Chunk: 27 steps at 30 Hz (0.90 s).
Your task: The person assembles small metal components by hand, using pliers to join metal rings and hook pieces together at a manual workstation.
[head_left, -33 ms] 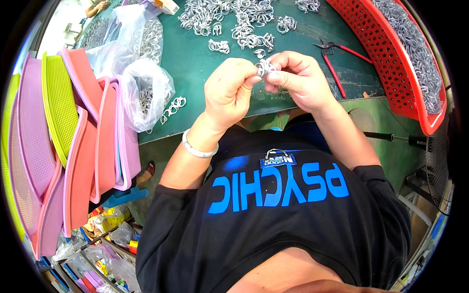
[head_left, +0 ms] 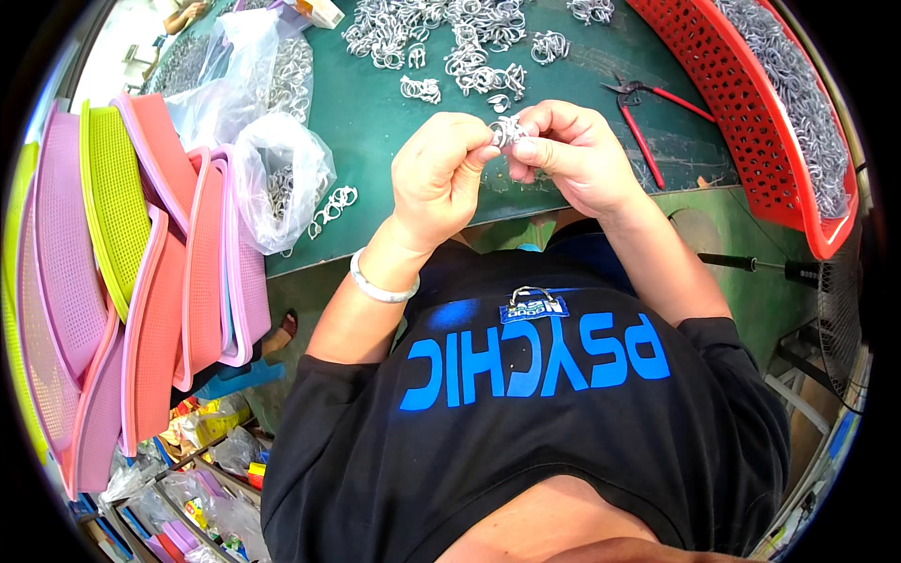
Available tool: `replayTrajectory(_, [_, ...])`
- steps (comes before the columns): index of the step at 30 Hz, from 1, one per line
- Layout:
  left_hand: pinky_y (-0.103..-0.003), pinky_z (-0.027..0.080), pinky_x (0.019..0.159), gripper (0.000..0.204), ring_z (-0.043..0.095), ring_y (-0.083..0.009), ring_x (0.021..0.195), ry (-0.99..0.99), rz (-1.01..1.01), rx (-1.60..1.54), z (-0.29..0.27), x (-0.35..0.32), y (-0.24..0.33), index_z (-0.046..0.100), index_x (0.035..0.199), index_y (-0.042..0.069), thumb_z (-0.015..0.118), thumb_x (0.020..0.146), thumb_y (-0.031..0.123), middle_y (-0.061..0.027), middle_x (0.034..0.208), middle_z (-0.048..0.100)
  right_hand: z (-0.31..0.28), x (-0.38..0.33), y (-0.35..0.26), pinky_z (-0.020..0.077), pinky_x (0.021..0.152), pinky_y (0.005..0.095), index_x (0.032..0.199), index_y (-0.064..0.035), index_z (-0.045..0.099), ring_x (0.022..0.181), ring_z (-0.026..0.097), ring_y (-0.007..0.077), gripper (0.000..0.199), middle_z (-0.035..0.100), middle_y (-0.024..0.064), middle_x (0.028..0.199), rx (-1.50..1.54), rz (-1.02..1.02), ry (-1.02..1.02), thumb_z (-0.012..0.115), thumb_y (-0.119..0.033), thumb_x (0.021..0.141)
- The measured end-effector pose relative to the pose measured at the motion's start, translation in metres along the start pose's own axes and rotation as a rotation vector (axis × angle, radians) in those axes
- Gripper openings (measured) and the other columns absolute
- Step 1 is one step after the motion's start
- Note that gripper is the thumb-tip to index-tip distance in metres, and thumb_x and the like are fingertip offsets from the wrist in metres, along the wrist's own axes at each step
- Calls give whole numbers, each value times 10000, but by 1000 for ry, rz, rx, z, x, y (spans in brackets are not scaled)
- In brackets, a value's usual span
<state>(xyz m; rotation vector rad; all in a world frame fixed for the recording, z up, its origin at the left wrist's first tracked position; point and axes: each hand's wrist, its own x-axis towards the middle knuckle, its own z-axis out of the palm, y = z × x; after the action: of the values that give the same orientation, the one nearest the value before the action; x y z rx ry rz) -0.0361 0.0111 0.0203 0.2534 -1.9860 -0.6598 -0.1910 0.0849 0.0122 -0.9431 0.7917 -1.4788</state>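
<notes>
Compared with the earlier frame, taken at the same instant, nothing differs: both hands and the small metal piece sit in the same places. The left hand (head_left: 439,178) and the right hand (head_left: 574,155) meet above the near edge of the green counter (head_left: 375,131), and between them sits a small silvery bent-wire metal clip (head_left: 508,129). The left thumb and forefinger are pressed together on the clip's left side, while the right hand's fingers (head_left: 537,148) pinch its right side, the other right fingers curled under. The clip is so small and so covered by fingertips that its long axis and the way it points cannot be told. Just beyond the fingers, loose heaps of the same silvery wire clips (head_left: 450,42) lie scattered on the counter. To the right of the right hand's fingers lie red-handled metal pliers (head_left: 648,117), and farther right a red perforated plastic basket (head_left: 751,131) heaped with grey clips, its far end cut off by the picture's rim. To the left of the left hand's fingers, clear plastic bags (head_left: 282,178) hold more clips, blurred through the film. Beyond them stand stacked pink, coral and lime plastic mesh trays (head_left: 122,263). A white bangle (head_left: 377,286) circles the left wrist.
</notes>
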Motion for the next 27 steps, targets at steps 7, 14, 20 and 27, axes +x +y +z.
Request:
replayTrajectory(7, [-268,441,554,82,556,-210,646,21,-77,-111,1,-5,0,568,774,15,623,725,-22,-89,727,573,0,0,7,469,613,223,779,-11,574,694,571,104,56,583,56,811,91,-97,-14,628,-13,769])
replayTrajectory(14, [-262,455,699,158,558,-146,791,-56,-404,-452,-4,-13,-4,590,799,-11,695,682,5,-98,846,584,-6,-4,10,452,672,213,769,7,564,796,550,105,102,546,72,926,-362,-339,52,621,79,725])
replayTrajectory(20, [-232,466,709,256,541,-105,784,-31,-593,-674,0,-7,5,560,907,-14,698,692,4,-56,840,578,-1,0,5,440,674,213,764,-1,565,800,539,108,123,550,79,916,-536,-442,52,603,102,707])
replayTrajectory(27, [-215,461,657,271,527,-73,737,-129,-522,-537,-2,-14,-1,545,929,2,694,702,6,-24,814,570,-1,0,8,450,692,221,788,6,557,815,538,112,124,541,82,934,-483,-407,48,594,102,720])
